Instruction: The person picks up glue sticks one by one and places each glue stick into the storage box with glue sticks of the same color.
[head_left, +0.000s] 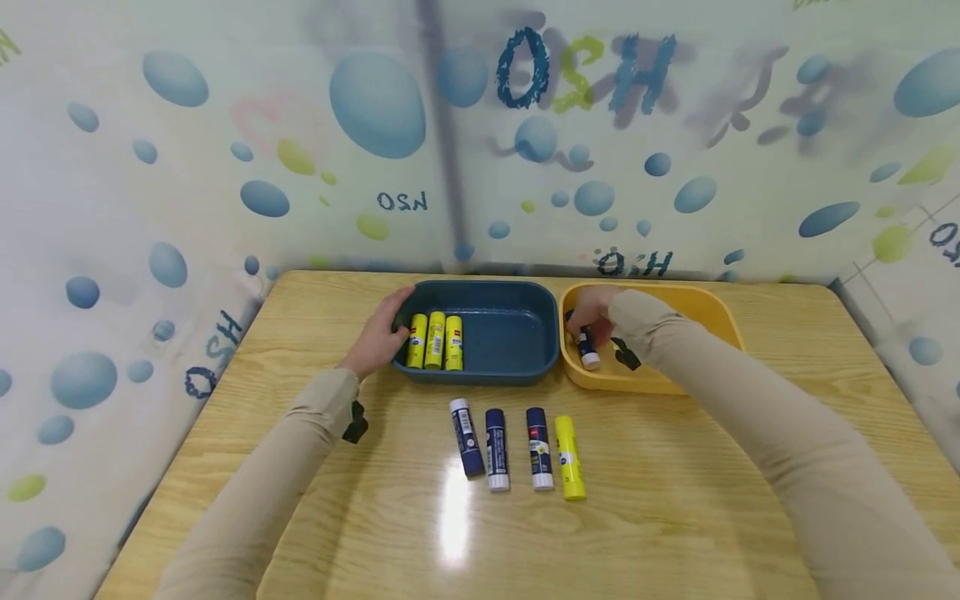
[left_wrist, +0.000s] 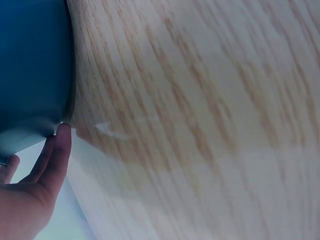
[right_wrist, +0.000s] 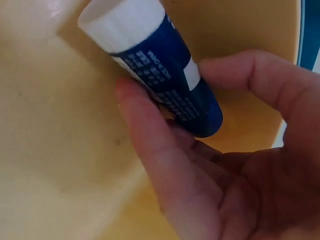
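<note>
My right hand [head_left: 592,307] reaches into the yellow tray [head_left: 720,308] and pinches a dark blue glue stick [head_left: 587,350] between thumb and fingers. The right wrist view shows the white end of this glue stick [right_wrist: 165,65] tilted up and away from the palm. My left hand [head_left: 378,335] rests against the left end of the dark blue tray [head_left: 510,333]; its fingers [left_wrist: 59,155] touch the outer wall, fairly straight. Inside that tray, at its left side, stand in a row three yellow glue sticks [head_left: 436,342], lying flat.
In front of the trays, on the wooden table [head_left: 360,533], lie three dark blue glue sticks [head_left: 497,450] with white ends and one yellow glue stick [head_left: 570,458]. The two trays stand side by side near the back edge, before a patterned curtain [head_left: 300,125].
</note>
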